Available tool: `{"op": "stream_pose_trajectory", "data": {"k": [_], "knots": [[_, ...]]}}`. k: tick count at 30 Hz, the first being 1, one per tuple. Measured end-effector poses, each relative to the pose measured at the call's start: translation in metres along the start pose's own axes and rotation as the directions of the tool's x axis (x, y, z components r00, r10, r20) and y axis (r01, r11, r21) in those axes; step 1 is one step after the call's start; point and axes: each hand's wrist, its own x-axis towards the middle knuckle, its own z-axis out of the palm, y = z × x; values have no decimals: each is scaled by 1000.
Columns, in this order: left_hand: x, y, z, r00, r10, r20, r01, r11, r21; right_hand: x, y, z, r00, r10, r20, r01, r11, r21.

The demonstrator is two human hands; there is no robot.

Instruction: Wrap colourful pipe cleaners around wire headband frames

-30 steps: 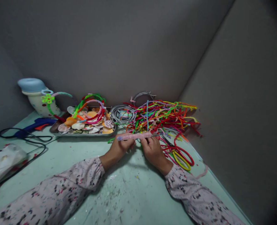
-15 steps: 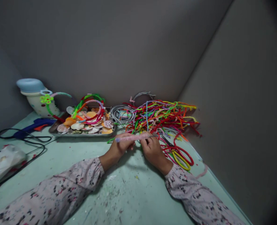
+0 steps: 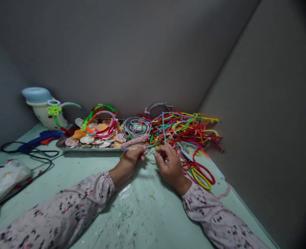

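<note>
A curved wire band (image 3: pixel 136 140) wrapped in pink and purple pipe cleaner loops above my left hand (image 3: pixel 132 160), whose fingers are closed on its lower side. Its wrapping turns from pink to purple at the left bend. My right hand (image 3: pixel 169 164) faces it a short gap away, thumb and forefinger pinched together. A thin light-blue pipe cleaner (image 3: pixel 150 151) spans the gap between both hands and seems to run into the right fingertips. Just behind the right hand spreads a heap of coloured pipe cleaners (image 3: pixel 186 128).
A metal tray (image 3: pixel 90 149) of seashells and wrapped hoops stands at the back left. Beside it lies a coil of grey wire (image 3: pixel 127 127). Scissors (image 3: pixel 202 178) with red and yellow handles lie right. A blue glue gun (image 3: pixel 36 140), its cord and a cup (image 3: pixel 42 109) are left.
The band has turned from lying straight across both hands to a raised loop over my left hand. My right fingers have moved to a pinch, and a light-blue strand now shows between the hands.
</note>
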Motion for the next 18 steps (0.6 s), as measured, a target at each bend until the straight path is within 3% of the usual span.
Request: {"op": "stream_pose_trajectory", "data": {"k": [2, 6, 8, 13, 18], "knots": [[2, 1, 0, 1000, -16, 2, 16, 999, -52, -1, 1, -1, 999, -38, 28, 39, 999, -16], [5, 3, -1, 998, -69, -2, 67, 986, -154, -3, 5, 2, 969, -76, 235, 82, 997, -15], [5, 3, -1, 995, -100, -11, 95, 973, -211, -3, 8, 4, 956, -66, 285, 74, 997, -18], [6, 3, -1, 984, -180, 2, 170, 923, -345, -4, 13, 9, 969, 9, 245, 20, 993, -115], [6, -2, -1, 975, -216, 55, 221, 908, -356, -3, 12, 7, 987, -8, 164, 22, 997, -79]]}}
